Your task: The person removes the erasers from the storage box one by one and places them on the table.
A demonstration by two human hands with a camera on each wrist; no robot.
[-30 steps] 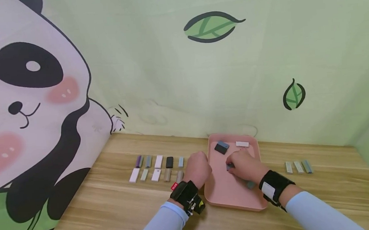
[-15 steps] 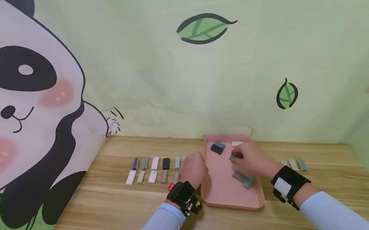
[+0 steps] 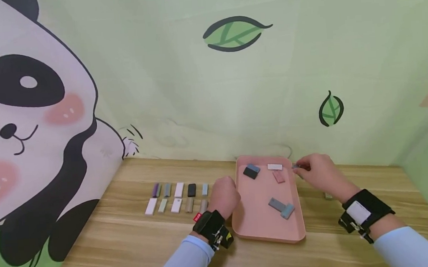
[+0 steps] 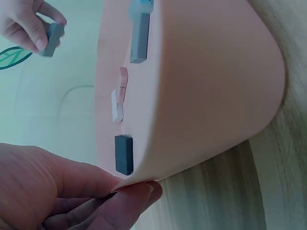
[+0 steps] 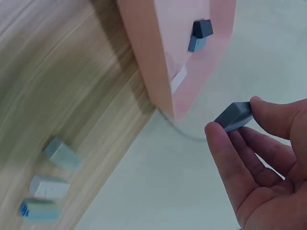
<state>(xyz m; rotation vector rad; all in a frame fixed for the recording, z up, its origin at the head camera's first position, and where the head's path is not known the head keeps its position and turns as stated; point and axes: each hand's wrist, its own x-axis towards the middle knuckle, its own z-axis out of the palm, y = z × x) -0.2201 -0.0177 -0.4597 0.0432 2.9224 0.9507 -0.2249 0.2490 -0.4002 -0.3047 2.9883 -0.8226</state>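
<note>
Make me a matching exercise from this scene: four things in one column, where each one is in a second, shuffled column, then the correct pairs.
Things:
1. small grey rectangular block
2. flat pink plastic tray
3. small black rectangular block
4. small white rectangular block

Places:
A. gripped at its left edge by the left hand
B. lying in the tray's far left corner
C. pinched in the right hand, off the tray's far right corner
D. lying in the tray near its far edge, right of the black one

Pairs: 1-C, 2-A, 3-B, 4-D

Your tray sits mid-table, five blocks lying in it. Left of it lie two rows of blocks; your left hand rests at its left rim. Your right hand holds a small block just right of the tray's far corner.
</note>
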